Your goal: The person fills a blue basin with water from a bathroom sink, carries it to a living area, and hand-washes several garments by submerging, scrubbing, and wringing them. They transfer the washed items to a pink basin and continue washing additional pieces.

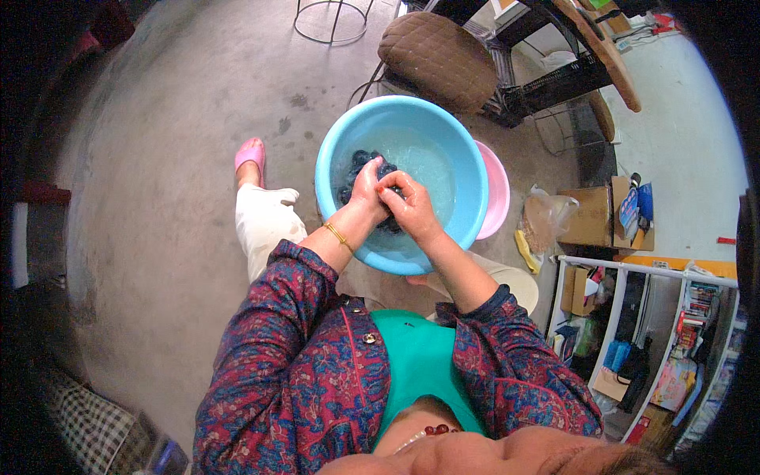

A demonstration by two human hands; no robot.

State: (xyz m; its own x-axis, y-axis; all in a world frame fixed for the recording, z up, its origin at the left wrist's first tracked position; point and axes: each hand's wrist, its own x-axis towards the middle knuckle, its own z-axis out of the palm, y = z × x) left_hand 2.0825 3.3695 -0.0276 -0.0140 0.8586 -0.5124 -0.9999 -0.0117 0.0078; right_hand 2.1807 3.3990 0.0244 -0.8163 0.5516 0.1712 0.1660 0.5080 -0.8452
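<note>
A light blue plastic basin (pixel 469 178) on the floor holds water and a dark, wet, bunched cloth (pixel 360 159). Both my hands are over the basin, close together at the cloth. My left hand (pixel 409 202) has curled fingers and grips part of the dark cloth. Beside it, my right hand (pixel 369 189) lies against the cloth with its thumb side up; its fingers are mostly hidden, so its hold cannot be told. A gold-coloured bracelet (pixel 339 236) circles my right wrist.
A pink basin (pixel 496 190) stands partly behind the blue one. Beyond are a brown quilted seat (pixel 436 59) and a wire stand (pixel 331 41). At right are a plastic bag (pixel 543 214), a cardboard box (pixel 585 217) and a filled shelf (pixel 620 309). My pink-slippered foot (pixel 250 155) is at left.
</note>
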